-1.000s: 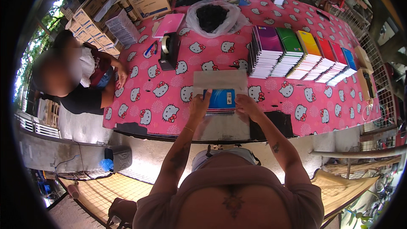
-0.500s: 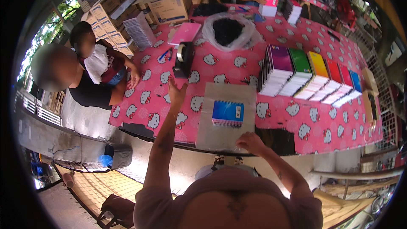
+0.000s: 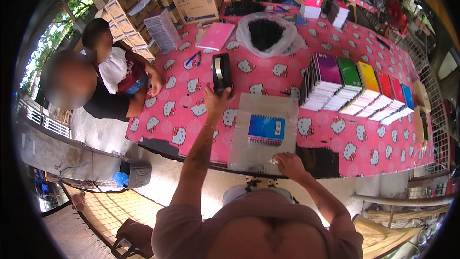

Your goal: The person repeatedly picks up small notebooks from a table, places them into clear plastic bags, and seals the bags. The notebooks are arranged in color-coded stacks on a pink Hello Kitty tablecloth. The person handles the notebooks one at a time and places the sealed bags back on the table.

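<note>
Tape dispenser, black and holding a roll of clear tape, is standing on the pink patterned table, just above the person's left hand. Ordered by size, the table is carrying everything else. At its far end an open cardboard box is showing colourful sheets on top; beside it more stacked boxes are standing off the table edge. A clear plastic bag is lying open near the middle and is containing a dark mass that cannot be identified. A fanned row of spiral notebooks, purple, green, yellow, red and blue, is leaning along the right side. A flat transparent sleeve is lying at the near edge, and a blue spiral notebook is sitting inside or on it; which one cannot be told. A pink notebook is lying near the far left, and a stack of clear containers is standing beside it. The left hand is reaching up with fingers curled loosely against the base of the dispenser, touching it. The right hand is resting partly closed on the near edge of the sleeve, pinching or pressing it. Two other people are sitting at the left, and another at the far end.
</note>
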Tool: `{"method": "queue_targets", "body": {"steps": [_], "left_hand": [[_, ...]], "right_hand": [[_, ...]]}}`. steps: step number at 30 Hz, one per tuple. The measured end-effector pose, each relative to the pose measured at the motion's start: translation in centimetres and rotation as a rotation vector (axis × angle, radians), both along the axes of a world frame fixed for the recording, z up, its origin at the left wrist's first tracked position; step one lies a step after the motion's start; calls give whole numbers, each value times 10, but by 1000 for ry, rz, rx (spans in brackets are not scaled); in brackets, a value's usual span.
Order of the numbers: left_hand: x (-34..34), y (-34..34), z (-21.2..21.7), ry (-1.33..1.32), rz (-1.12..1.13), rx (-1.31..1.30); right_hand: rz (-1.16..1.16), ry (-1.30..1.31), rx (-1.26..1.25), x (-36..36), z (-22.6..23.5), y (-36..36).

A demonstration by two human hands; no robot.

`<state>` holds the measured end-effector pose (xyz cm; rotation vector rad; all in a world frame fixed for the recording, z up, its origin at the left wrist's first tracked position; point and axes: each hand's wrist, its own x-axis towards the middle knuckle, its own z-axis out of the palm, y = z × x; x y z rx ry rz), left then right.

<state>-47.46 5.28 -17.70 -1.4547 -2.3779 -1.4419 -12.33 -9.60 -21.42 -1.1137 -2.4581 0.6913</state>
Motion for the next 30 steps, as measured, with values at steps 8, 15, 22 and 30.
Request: {"method": "queue_targets", "body": {"steps": [8, 15, 22, 30], "left_hand": [[43, -192, -4, 300, -1049, -97], [42, -204, 7, 279, -1093, -191], [48, -201, 10, 233, -1046, -239], [23, -181, -31, -339, -1193, -512]], "right_hand": [[15, 93, 84, -9, 16, 0], [70, 164, -187, 0, 12, 5], [45, 172, -85, -4, 30, 7], [51, -17, -111, 5, 4, 2]]}}
